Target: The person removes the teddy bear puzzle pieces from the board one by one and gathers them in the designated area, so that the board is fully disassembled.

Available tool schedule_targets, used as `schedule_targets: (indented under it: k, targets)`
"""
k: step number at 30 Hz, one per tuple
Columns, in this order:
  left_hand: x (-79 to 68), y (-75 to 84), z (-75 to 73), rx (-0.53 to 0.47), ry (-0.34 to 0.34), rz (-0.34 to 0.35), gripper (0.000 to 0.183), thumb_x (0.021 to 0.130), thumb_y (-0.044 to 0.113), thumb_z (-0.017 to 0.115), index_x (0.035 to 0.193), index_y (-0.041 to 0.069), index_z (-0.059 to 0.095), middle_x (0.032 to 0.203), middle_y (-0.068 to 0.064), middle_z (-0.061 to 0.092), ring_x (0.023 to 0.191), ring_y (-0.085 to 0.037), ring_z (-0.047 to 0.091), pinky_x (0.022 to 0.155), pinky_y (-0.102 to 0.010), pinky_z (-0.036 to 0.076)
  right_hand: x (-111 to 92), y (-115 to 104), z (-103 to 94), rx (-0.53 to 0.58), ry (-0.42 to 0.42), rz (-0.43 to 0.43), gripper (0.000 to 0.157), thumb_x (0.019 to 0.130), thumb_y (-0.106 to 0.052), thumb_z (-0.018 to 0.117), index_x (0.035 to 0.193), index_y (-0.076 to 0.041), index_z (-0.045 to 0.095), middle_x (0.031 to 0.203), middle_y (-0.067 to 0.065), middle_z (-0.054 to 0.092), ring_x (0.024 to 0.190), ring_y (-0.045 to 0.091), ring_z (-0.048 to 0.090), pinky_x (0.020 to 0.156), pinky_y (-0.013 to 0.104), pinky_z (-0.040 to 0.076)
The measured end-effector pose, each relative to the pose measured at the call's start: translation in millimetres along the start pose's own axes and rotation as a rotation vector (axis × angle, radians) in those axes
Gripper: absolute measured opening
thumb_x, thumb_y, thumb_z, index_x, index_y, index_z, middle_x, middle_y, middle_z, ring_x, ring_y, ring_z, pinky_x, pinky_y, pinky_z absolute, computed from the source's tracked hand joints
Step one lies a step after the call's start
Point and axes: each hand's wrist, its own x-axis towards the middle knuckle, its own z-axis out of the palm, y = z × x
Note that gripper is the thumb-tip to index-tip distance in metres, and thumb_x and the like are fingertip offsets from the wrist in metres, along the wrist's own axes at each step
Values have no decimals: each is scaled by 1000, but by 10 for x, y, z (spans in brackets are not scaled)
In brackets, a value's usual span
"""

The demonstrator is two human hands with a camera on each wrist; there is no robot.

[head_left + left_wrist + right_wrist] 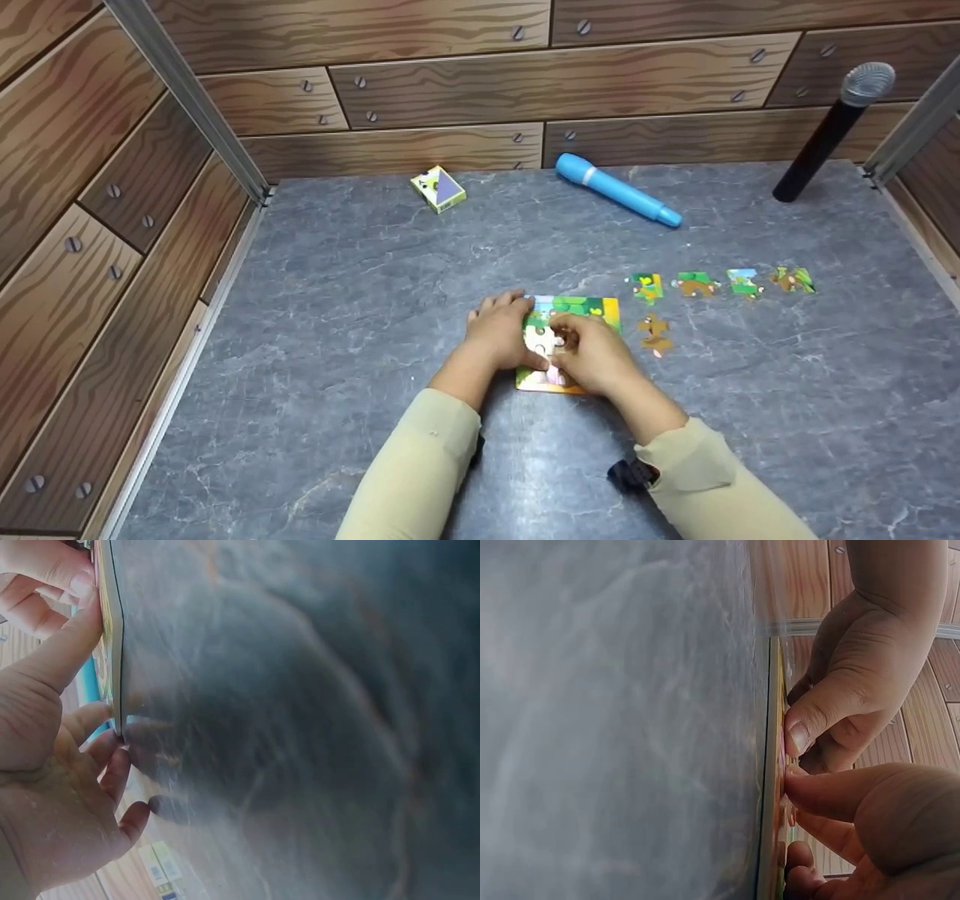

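Note:
A shallow jigsaw puzzle board (609, 307) with a colourful picture lies flat on the table, a pale bare area (536, 341) showing in its middle. My left hand (499, 334) rests over the board's left side; its thumb presses the top face and its other fingers spread along the edge, as the left wrist view shows. Over the board's middle, my right hand (596, 352) pinches a small brownish puzzle piece, mostly hidden by the fingers. The right wrist view has both thumbs close together at the board's surface.
Right of the board lie loose puzzle pieces: a brown one (655, 334) and a row with a green one (647, 287) at its near end. Farther back are a small card box (439, 189), a blue microphone-shaped stick (619, 190) and an upright black microphone (821, 142). Wood-patterned walls enclose the table.

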Motion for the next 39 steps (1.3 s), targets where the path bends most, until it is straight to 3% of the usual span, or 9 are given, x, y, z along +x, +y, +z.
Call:
schedule_targets:
  k: [5, 8, 17, 24, 39]
  targets:
    - [10, -4, 6, 11, 3, -3, 103, 72, 51, 97, 158, 18, 51, 169, -1, 38, 151, -31, 35, 117, -53, 31, -16, 3, 16, 6, 23, -14, 49, 85, 1, 81, 132, -5, 71, 111, 14, 69, 99, 28, 66, 90, 50, 53]
    - [5, 2, 6, 14, 7, -1, 102, 72, 51, 97, 158, 18, 51, 168, -1, 38, 151, -30, 36, 115, -52, 33, -27, -7, 22, 31, 39, -22, 50, 82, 4, 80, 130, -4, 71, 111, 14, 72, 101, 29, 69, 93, 51, 54]
    - [2, 6, 5, 19, 11, 6, 103, 71, 52, 97, 158, 18, 51, 168, -2, 39, 150, -31, 37, 115, -52, 33, -39, -12, 16, 124, 34, 6, 45, 83, 8, 79, 126, -3, 71, 97, 8, 74, 87, 22, 72, 81, 43, 59]
    - [6, 3, 1, 29, 14, 5, 103, 71, 54, 96, 157, 18, 52, 168, -2, 39, 150, -31, 37, 114, -52, 34, -6, 8, 15, 120, 35, -2, 43, 82, 8, 81, 122, -5, 72, 89, 3, 70, 83, 20, 66, 78, 41, 55]
    - [22, -10, 18, 25, 5, -4, 104, 72, 53, 96, 159, 19, 50, 169, -1, 38, 152, -30, 34, 117, -52, 31, -37, 58, -42, 218, 40, -59, 44, 84, 9, 77, 126, -2, 72, 89, 6, 66, 80, 18, 60, 72, 33, 51]
